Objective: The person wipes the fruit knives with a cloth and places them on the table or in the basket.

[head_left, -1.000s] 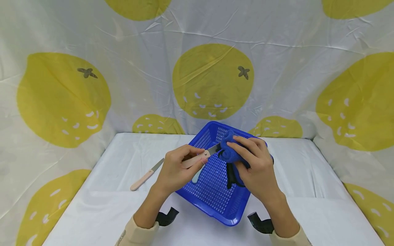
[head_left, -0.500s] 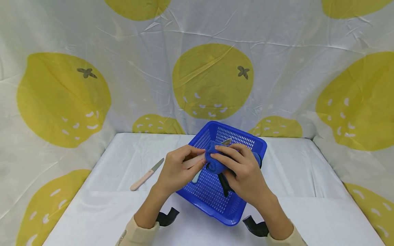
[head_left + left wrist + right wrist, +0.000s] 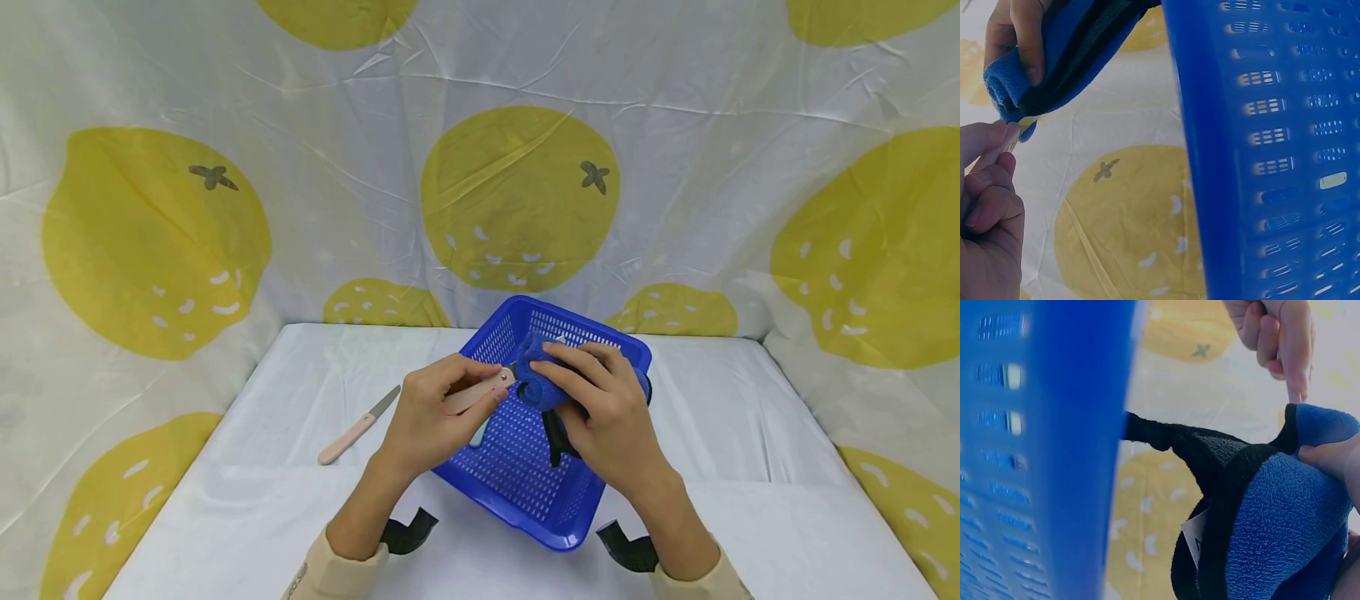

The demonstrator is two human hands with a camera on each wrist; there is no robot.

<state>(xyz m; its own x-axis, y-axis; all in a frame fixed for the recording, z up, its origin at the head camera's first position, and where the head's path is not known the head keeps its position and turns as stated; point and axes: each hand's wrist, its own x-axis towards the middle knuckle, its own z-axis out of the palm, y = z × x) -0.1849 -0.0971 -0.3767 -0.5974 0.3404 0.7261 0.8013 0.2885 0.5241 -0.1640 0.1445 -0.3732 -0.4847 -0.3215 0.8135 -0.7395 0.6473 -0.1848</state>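
My left hand pinches the pale pink handle of a small knife, its blade pointing up and right. A folded blue towel with black edging wraps round the blade, gripped by my right hand. Most of the blade is hidden under the cloth. Seen from the right wrist, the towel hangs down in a loose fold with a white label. Both hands are above a blue plastic basket.
A second pink-handled knife lies on the white-covered table, left of the basket. Inside the basket, a light blue handle shows below the left hand. A lemon-patterned cloth hangs behind the table.
My right hand and the towel first slid left along the blade to the knife handle, then back a little to the right. My left hand has stayed in place.
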